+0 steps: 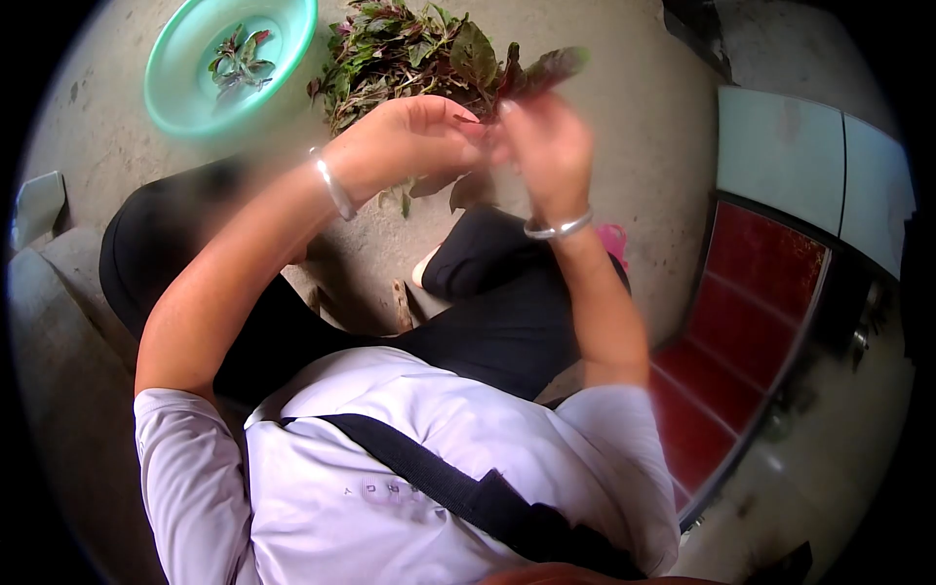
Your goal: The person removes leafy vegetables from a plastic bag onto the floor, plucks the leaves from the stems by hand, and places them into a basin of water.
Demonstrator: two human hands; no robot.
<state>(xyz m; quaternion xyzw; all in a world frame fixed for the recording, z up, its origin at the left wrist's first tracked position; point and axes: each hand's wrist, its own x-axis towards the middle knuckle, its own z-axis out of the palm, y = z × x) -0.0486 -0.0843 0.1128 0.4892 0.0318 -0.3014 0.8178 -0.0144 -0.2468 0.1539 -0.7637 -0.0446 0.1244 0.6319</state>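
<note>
My left hand (414,141) has its fingers closed in a pinch on a stalk of dark purple-green leafy vegetable. My right hand (551,151), slightly blurred, meets it at the fingertips and grips the same leafy vegetable (554,70), whose large leaves stick out above the fingers. More leaves (474,191) hang below the hands. Just beyond my hands, a heap of the same leafy vegetable (390,58) lies on the floor. At the upper left, a light green plastic basin (166,93) holds a few picked sprigs (240,63).
I sit low over a concrete floor (643,58), my knees in black trousers (487,253) spread below my hands. To the right stands a tiled structure with pale tiles (780,146) and red tiles (756,263). A pink item (614,242) shows beside my right knee.
</note>
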